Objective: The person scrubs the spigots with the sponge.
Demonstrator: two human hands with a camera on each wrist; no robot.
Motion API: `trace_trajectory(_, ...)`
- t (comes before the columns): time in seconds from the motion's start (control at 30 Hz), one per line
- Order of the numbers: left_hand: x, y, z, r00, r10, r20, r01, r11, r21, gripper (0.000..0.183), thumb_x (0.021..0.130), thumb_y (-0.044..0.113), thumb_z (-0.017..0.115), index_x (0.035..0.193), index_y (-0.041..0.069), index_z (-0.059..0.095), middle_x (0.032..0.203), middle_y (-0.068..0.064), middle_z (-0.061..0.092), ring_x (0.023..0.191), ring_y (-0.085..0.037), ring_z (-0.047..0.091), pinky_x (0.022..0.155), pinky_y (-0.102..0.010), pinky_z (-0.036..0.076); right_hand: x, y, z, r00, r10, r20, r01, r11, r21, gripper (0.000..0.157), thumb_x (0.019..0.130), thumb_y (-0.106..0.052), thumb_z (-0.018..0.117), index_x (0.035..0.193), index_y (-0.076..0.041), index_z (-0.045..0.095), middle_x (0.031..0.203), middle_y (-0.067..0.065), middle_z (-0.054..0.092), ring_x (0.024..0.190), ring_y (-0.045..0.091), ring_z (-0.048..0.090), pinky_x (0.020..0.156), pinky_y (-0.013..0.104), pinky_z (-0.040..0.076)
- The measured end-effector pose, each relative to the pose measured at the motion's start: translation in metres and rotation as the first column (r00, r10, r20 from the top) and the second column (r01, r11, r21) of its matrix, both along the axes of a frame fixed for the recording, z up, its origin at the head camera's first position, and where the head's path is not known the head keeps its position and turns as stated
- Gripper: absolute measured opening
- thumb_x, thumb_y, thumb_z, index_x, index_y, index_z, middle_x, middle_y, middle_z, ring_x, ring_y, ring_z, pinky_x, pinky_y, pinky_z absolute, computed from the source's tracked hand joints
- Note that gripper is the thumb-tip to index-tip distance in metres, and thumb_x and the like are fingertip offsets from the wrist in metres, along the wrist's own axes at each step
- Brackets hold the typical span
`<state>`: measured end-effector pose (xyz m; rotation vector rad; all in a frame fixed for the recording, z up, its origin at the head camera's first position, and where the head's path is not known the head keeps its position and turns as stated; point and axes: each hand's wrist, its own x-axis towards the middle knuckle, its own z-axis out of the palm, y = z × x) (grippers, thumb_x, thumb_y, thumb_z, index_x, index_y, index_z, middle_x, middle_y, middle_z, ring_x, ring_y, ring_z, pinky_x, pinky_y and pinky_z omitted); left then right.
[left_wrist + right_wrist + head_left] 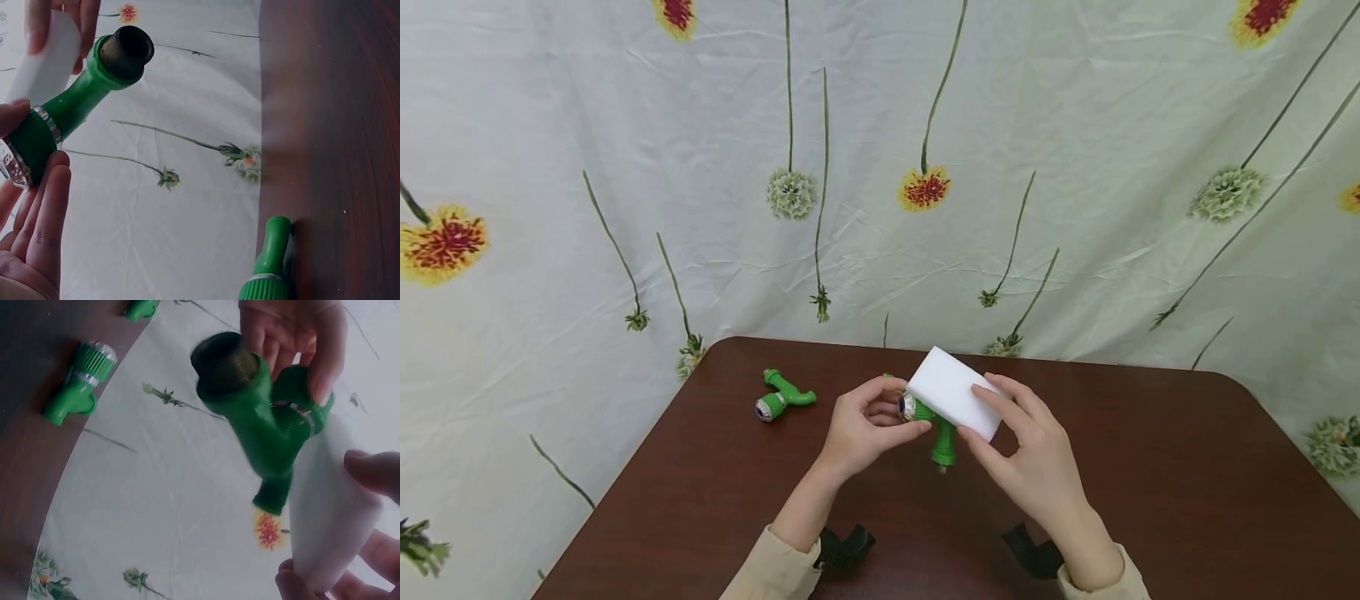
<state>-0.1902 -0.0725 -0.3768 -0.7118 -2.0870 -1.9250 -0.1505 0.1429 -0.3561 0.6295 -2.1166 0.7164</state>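
My left hand grips a green tap by its ribbed knob, thumb on one side and fingers on the other. The threaded inlet of the tap points down toward me in the head view. With thumb and fingertips my right hand holds a white sponge block by its edges. The sponge lies against the tap and covers part of its body in the head view. From the right wrist, the tap's spout and dark inlet show beside the sponge.
Another green tap lies on the brown table at the left, and a further one shows partly in the right wrist view. A flowered cloth hangs behind the table. Black wrist straps sit on both arms.
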Motion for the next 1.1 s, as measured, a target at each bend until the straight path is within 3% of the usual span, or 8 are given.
trace_trajectory(0.17, 0.012, 0.000, 0.017, 1.000, -0.019, 0.022, 0.019, 1.000, 0.009, 0.038, 0.064, -0.006, 0.082, 0.099, -0.005, 0.065, 0.088, -0.016, 0.066, 0.073, -0.022, 0.067, 0.068, -0.034, 0.057, -0.004, 0.006, 0.000, 0.996, -0.094, -0.003, 0.094, 0.995, -0.024, 0.045, 0.068, -0.013, 0.083, 0.110, -0.005, 0.068, 0.119, 0.012, 0.058, 0.103, 0.028, 0.058, 0.067, 0.041, 0.053)
trace_trajectory(0.23, 0.012, -0.001, 0.017, 0.999, -0.027, 0.029, 0.026, 1.000, 0.017, 0.038, 0.063, -0.006, 0.083, 0.098, -0.005, 0.065, 0.089, -0.016, 0.067, 0.073, -0.023, 0.067, 0.067, -0.034, 0.057, -0.003, 0.006, 0.001, 0.995, -0.103, -0.011, 0.102, 0.994, -0.048, 0.045, 0.068, -0.012, 0.083, 0.110, -0.006, 0.068, 0.120, 0.011, 0.058, 0.103, 0.027, 0.058, 0.067, 0.040, 0.053)
trace_trajectory(0.4, 0.012, -0.001, 0.018, 0.999, -0.015, 0.031, 0.015, 1.000, 0.007, 0.037, 0.063, -0.005, 0.083, 0.095, -0.005, 0.065, 0.089, -0.016, 0.068, 0.075, -0.024, 0.068, 0.066, -0.034, 0.057, 0.002, 0.001, 0.003, 1.000, -0.002, -0.032, 0.000, 0.998, -0.059, 0.051, 0.065, -0.010, 0.085, 0.113, -0.011, 0.068, 0.123, 0.006, 0.058, 0.105, 0.021, 0.059, 0.072, 0.029, 0.051)
trace_trajectory(0.57, 0.012, -0.001, 0.018, 0.999, -0.014, 0.034, 0.013, 1.000, 0.018, 0.034, 0.063, -0.006, 0.082, 0.091, -0.005, 0.063, 0.087, -0.016, 0.067, 0.074, -0.025, 0.068, 0.066, -0.036, 0.057, 0.004, -0.004, 0.003, 0.994, 0.103, -0.023, -0.103, 0.995, -0.017, 0.055, 0.064, -0.009, 0.085, 0.115, -0.011, 0.067, 0.123, 0.006, 0.057, 0.106, 0.021, 0.058, 0.072, 0.026, 0.049)
trace_trajectory(0.67, 0.013, -0.001, 0.019, 0.999, -0.022, 0.037, 0.021, 0.999, 0.026, 0.034, 0.063, -0.007, 0.082, 0.091, -0.006, 0.063, 0.087, -0.016, 0.067, 0.073, -0.024, 0.068, 0.066, -0.037, 0.057, 0.002, -0.002, 0.001, 0.995, 0.100, -0.004, -0.100, 0.995, 0.001, 0.053, 0.065, -0.010, 0.085, 0.114, -0.010, 0.067, 0.123, 0.006, 0.058, 0.106, 0.022, 0.058, 0.070, 0.027, 0.050)
trace_trajectory(0.83, 0.013, -0.001, 0.019, 0.998, -0.047, 0.032, 0.046, 0.999, 0.022, 0.035, 0.065, -0.008, 0.081, 0.094, -0.006, 0.063, 0.088, -0.017, 0.066, 0.072, -0.020, 0.067, 0.067, -0.035, 0.057, -0.003, 0.005, 0.002, 1.000, -0.001, -0.008, 0.001, 1.000, -0.004, 0.047, 0.067, -0.010, 0.084, 0.111, -0.008, 0.068, 0.120, 0.009, 0.059, 0.103, 0.023, 0.059, 0.068, 0.034, 0.051)
trace_trajectory(0.93, 0.012, -0.001, 0.018, 0.998, -0.062, 0.009, 0.061, 0.998, 0.022, 0.035, 0.065, -0.008, 0.080, 0.095, -0.007, 0.062, 0.089, -0.018, 0.066, 0.071, -0.019, 0.067, 0.067, -0.035, 0.057, -0.004, 0.007, 0.002, 0.999, -0.032, -0.022, 0.031, 0.999, -0.035, 0.047, 0.066, -0.009, 0.084, 0.111, -0.008, 0.068, 0.120, 0.008, 0.059, 0.102, 0.022, 0.059, 0.072, 0.031, 0.051)
trace_trajectory(1.1, 0.011, 0.000, 0.017, 0.998, -0.059, -0.004, 0.059, 0.997, 0.044, 0.033, 0.064, -0.010, 0.080, 0.091, -0.006, 0.062, 0.088, -0.019, 0.066, 0.072, -0.024, 0.068, 0.066, -0.036, 0.057, -0.001, 0.006, 0.003, 0.996, 0.091, 0.021, -0.090, 0.995, -0.033, 0.049, 0.069, -0.012, 0.083, 0.115, -0.010, 0.067, 0.124, 0.006, 0.057, 0.106, 0.021, 0.058, 0.078, 0.019, 0.047)
